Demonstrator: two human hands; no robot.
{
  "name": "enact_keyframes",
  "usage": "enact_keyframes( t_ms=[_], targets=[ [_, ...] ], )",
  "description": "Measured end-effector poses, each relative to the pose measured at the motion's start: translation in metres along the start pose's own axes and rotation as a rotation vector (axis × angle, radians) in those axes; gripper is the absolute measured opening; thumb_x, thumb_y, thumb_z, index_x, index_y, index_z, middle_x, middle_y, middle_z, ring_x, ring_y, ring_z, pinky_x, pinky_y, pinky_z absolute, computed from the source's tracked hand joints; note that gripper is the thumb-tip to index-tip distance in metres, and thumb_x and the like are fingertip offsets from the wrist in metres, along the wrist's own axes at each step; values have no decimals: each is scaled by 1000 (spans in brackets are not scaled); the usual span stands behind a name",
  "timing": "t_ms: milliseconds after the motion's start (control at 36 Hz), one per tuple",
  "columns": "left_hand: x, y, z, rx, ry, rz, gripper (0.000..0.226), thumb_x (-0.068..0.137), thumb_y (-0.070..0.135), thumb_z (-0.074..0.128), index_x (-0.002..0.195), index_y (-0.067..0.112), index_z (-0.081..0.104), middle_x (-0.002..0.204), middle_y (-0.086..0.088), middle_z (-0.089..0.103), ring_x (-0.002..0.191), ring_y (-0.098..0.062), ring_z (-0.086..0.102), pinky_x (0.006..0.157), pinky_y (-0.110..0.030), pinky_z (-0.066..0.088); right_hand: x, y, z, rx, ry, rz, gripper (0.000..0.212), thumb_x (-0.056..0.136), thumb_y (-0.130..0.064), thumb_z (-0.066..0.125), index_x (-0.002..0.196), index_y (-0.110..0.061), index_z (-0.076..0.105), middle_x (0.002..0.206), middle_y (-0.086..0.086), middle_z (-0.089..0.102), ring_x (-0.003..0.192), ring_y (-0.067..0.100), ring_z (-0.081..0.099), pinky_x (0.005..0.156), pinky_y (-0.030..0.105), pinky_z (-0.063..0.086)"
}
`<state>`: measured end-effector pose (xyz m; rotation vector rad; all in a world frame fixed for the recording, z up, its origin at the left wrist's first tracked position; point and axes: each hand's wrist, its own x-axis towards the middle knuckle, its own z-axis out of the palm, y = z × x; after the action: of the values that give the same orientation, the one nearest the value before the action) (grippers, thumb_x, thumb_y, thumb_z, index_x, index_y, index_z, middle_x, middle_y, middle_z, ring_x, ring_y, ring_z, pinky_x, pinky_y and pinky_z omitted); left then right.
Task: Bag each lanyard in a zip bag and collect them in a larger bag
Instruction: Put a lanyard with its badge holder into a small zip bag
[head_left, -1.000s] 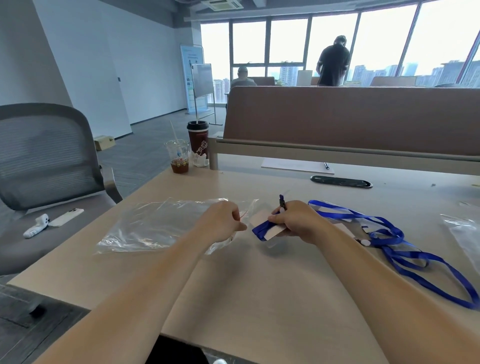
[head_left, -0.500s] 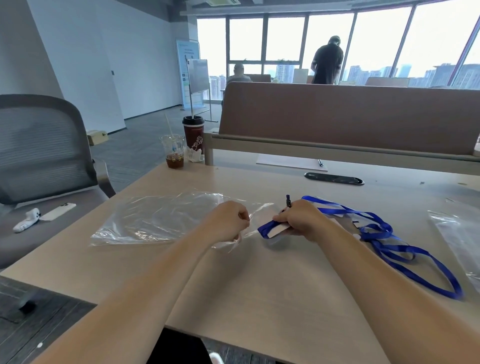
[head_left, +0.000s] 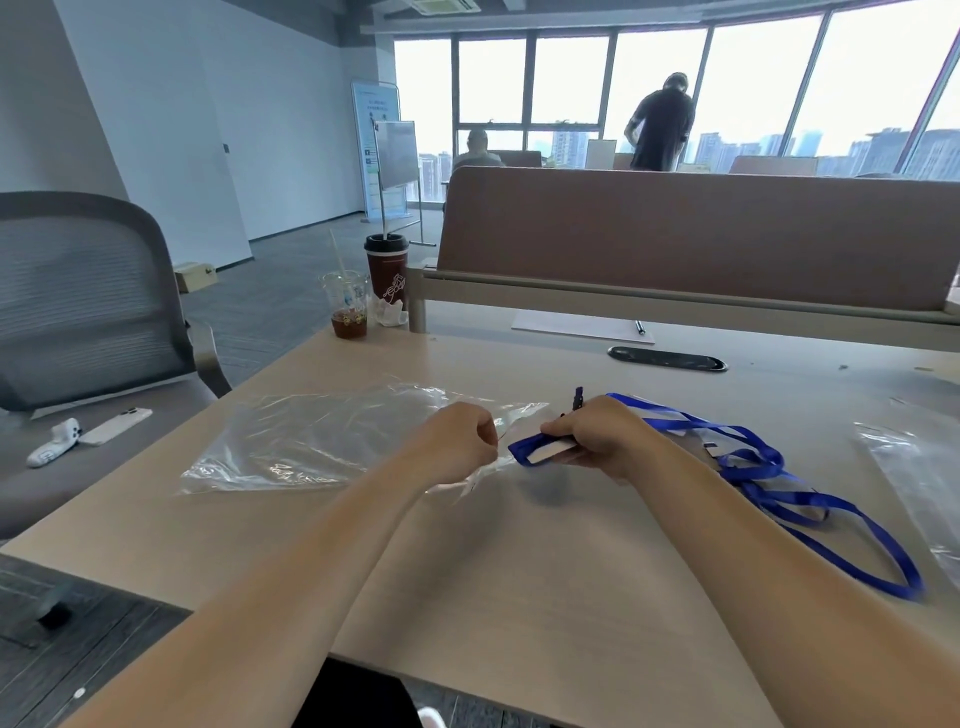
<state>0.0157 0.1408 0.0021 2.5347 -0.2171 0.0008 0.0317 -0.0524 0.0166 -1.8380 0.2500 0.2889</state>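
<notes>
**A:** The left hand (head_left: 457, 447) is clenched, pinching the mouth edge of the clear bag (head_left: 311, 441) at centre frame. The right hand (head_left: 605, 436) grasps the folded end of the blue lanyard (head_left: 521, 451) just beside that opening, and the rest of the strap trails across the desk (head_left: 519, 571) toward the lower right.

**B:** How will it handle?

**A:** I'd guess light and limp, since the strap flops wherever it likes. The bag film looks thin and slippery. Best to hold the lanyard by the folded bundle near its black clip (head_left: 578, 397) and gather the loose loops before feeding it in (they will probably snag on the bag's lip).

**B:** Counts?

**A:** Two clear bags are in view: this one and a second bag (head_left: 919, 467) at the right edge. The blue loops are tangled, so I cannot tell whether they are one lanyard or more.
</notes>
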Motion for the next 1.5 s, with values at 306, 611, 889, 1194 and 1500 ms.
enact_keyframes(
  t_ms=[306,611,889,1194,1500],
  targets=[
    [3,3,1,-227,-45,15,9,88,13,65,88,6,70,87,-5,69,61,-17,68,78,-37,58,7,3,10,-40,118,0,21,89,-21,73,98,-4,62,98,16,73,85,26,74,74,34,63],
    [7,1,-1,-315,-22,-20,7,87,8,64,84,5,70,94,-11,69,70,-18,65,68,-30,59,6,5,4,-32,143,52,30,86,-24,78,101,-3,64,94,13,66,74,19,60,57,25,52],
    [9,-1,2,-344,-18,-48,10,79,20,69,82,15,77,98,-4,76,91,-23,68,91,-44,55,-1,3,5,291,18,86,8,93,2,63,100,5,59,88,16,68,77,24,70,80,37,61],
    [8,3,2,-519,-12,-102,10,71,15,71,76,9,77,89,-14,75,79,-22,67,79,-39,60,3,7,11,290,50,63,13,89,2,67,101,2,60,96,17,70,79,23,71,68,31,61],
    [10,2,3,-623,42,-165,10,87,5,64,86,0,72,81,-10,70,68,-16,64,59,-25,54,5,10,7,268,19,59,14,91,6,58,103,10,66,92,21,70,71,22,67,63,29,59]
  ],
)
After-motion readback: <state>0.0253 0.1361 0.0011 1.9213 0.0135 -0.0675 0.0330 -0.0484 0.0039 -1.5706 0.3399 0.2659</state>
